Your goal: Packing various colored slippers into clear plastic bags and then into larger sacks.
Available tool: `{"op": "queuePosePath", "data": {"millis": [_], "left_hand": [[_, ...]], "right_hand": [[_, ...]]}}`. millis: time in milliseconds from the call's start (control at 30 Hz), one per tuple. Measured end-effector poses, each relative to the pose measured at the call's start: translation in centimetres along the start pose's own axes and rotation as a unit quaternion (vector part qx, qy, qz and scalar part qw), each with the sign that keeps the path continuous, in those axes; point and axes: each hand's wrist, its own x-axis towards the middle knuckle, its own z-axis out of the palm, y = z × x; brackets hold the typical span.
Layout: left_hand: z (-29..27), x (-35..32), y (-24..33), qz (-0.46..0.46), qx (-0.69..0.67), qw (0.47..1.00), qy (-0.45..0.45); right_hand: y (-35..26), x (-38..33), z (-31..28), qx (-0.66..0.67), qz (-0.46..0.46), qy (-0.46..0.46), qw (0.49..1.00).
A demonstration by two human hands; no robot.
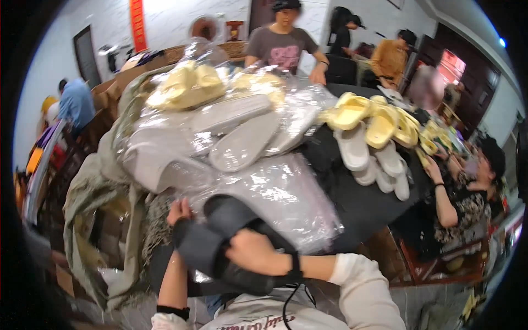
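**A:** Dark grey slippers [231,242], a pair of them, sitting right at the near edge of the black bench [363,206]. Both hands are on them. Left hand [179,212] curls round the left end, fingers closed on the edge. Right hand [250,250] is clamped over the top of the nearer slipper, grip shut on it.

**B:** What's behind them?

**A:** Just beyond, touching the pair, is a clear plastic bag [286,198] with pale grey slippers inside. Further back on the left, a big heap of more bagged grey slippers [236,137], with bagged yellow ones [187,85] on top at the far end. To the right, loose yellow slippers [379,121] and white slippers [363,154] are piled on the bench.

**B:** Anyone else around?

**A:** Yep, a person in a grey t-shirt [283,47] stands at the far side, and another in a patterned top [467,203] sits on the right, arm resting on the bench edge.
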Motion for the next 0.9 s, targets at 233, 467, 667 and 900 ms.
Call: {"op": "queuePosePath", "data": {"millis": [233, 467, 667, 900], "left_hand": [[-4.3, -3.1, 4.2, 0.137, 0.181, 0.969, 0.100], [-4.2, -1.4, 6.5, 0.091, 0.032, 0.994, 0.045], [-4.7, -0.4, 8.5, 0.078, 0.028, 0.996, -0.023], [-4.6, -1.8, 10.3, 0.059, -0.174, 0.976, -0.116]], "right_hand": [[6.4, -2.7, -2.3, -0.099, 0.203, 0.133, 0.965], [6.3, -3.6, -2.6, -0.077, 0.179, 0.114, 0.974], [1.6, -2.8, -6.8, 0.066, 0.038, 0.196, 0.978], [1.1, 0.7, -5.1, 0.017, 0.039, 0.158, 0.987]]}}
